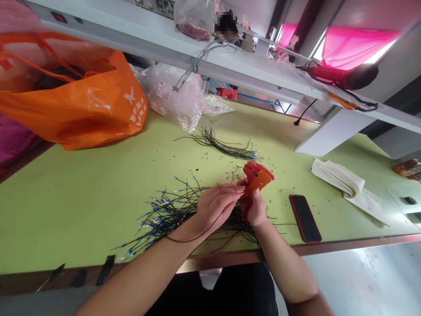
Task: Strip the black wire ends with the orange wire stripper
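Note:
My right hand (256,211) is wrapped round the handles of a red and orange wire stripper (259,177), its head pointing up and away from me. Close against its left side, my left hand (219,202) pinches a thin dark wire (184,241), whose tail loops back over my left forearm. The wire's front end is hidden by my fingers at the tool. Under both hands lies a large loose bundle of black wires (171,215), many with blue ends fanned out to the left. Beyond the tool rests a smaller bundle of black wires (226,147).
Short black offcuts dot the green tabletop (82,193). A phone (305,218) and folded white paper (342,177) lie to the right. At the back left are an orange bag (108,105) and clear plastic bags (174,92). A white shelf (250,66) crosses above, carrying a red heat gun (342,77).

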Available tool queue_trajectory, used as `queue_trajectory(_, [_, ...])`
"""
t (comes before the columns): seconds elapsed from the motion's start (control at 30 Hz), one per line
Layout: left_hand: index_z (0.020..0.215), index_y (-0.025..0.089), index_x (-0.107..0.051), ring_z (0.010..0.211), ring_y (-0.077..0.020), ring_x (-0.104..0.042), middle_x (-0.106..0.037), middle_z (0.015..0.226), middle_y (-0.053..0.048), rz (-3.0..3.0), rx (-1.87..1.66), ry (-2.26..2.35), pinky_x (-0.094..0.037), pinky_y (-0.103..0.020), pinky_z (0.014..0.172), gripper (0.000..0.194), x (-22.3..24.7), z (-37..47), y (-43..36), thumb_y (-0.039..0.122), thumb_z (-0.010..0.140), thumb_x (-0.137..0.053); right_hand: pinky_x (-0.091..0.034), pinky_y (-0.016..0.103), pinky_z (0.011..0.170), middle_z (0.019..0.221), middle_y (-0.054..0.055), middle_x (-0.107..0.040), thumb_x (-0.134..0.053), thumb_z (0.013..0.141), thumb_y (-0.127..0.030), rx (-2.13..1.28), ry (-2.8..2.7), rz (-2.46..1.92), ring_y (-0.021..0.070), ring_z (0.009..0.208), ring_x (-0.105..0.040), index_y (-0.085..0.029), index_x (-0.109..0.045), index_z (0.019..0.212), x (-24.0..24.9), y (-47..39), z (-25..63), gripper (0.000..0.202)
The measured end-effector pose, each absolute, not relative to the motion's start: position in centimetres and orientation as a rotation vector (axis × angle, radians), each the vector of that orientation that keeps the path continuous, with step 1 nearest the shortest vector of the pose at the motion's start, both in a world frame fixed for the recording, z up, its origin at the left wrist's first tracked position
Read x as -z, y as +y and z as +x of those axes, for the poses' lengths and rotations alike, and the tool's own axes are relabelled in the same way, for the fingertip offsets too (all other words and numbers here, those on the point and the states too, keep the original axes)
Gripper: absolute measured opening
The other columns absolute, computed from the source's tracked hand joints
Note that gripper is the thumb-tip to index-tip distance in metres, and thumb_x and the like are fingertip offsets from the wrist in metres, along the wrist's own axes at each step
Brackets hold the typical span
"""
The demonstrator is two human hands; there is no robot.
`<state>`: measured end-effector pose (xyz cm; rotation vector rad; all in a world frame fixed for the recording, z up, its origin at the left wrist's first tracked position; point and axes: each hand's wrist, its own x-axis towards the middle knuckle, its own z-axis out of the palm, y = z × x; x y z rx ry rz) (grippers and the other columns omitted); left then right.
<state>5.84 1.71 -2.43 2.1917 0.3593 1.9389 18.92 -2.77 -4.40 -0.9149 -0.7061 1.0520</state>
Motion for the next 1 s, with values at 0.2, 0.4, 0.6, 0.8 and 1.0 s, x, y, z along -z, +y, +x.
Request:
queue_trajectory(0.2, [0.111,0.021,-0.066,0.093,-0.0168,-0.08,-0.082,0.101,-0.005,2.186,-1.933,0.386,-0.066,-0.027,0.086,0.033,2.49,5.8,1.69,0.0,0.086,-0.072,-0.059,0.037,0.072,0.082,0.003,-0.07,-0.077,0.075,-0.067,-1.004,-0.709,-0.901,0.0231,0.076,-0.065,-0.025,-0.071,0.094,4.25,-2.77,18.73,0.046])
queue_trajectory(0.4, [0.112,0.022,-0.066,0.09,-0.0173,-0.08,-0.082,0.1,-0.004,2.179,-1.932,0.387,-0.067,-0.028,0.084,0.031,2.15,5.81,1.65,0.002,0.089,-0.07,-0.059,0.038,0.072,0.083,0.003,-0.07,-0.073,0.079,-0.065,-0.974,-0.73,-0.933,0.0234,0.075,-0.065,-0.025,-0.069,0.093,4.71,-2.76,18.87,0.042])
queue_trajectory(0.6, [0.109,0.022,-0.066,0.091,-0.0167,-0.08,-0.082,0.101,-0.004,2.177,-1.931,0.39,-0.067,-0.028,0.085,0.029,2.18,5.86,1.56,0.003,0.089,-0.071,-0.058,0.039,0.074,0.081,0.002,-0.07,-0.076,0.078,-0.062,-1.008,-0.73,-0.976,0.0232,0.074,-0.065,-0.025,-0.068,0.093,5.07,-3.03,19.35,0.04])
queue_trajectory(0.8, [0.107,0.021,-0.066,0.09,-0.0162,-0.08,-0.082,0.1,-0.005,2.174,-1.938,0.396,-0.067,-0.027,0.083,0.026,1.99,5.77,1.47,0.003,0.089,-0.072,-0.056,0.037,0.061,0.067,-0.002,-0.063,-0.076,0.078,-0.064,-1.0,-0.735,-1.009,0.0214,0.061,-0.062,-0.026,-0.066,0.092,5.17,-3.29,19.15,0.043])
queue_trajectory(1.0, [0.106,0.023,-0.067,0.087,-0.0163,-0.08,-0.082,0.1,-0.003,2.17,-1.929,0.387,-0.068,-0.027,0.081,0.026,1.69,5.71,1.22,0.004,0.089,-0.071,-0.044,0.032,0.041,0.049,-0.006,-0.051,-0.072,0.079,-0.073,-1.01,-0.81,-0.978,0.0158,0.039,-0.046,-0.026,-0.06,0.082,4.37,-3.12,18.67,0.049])
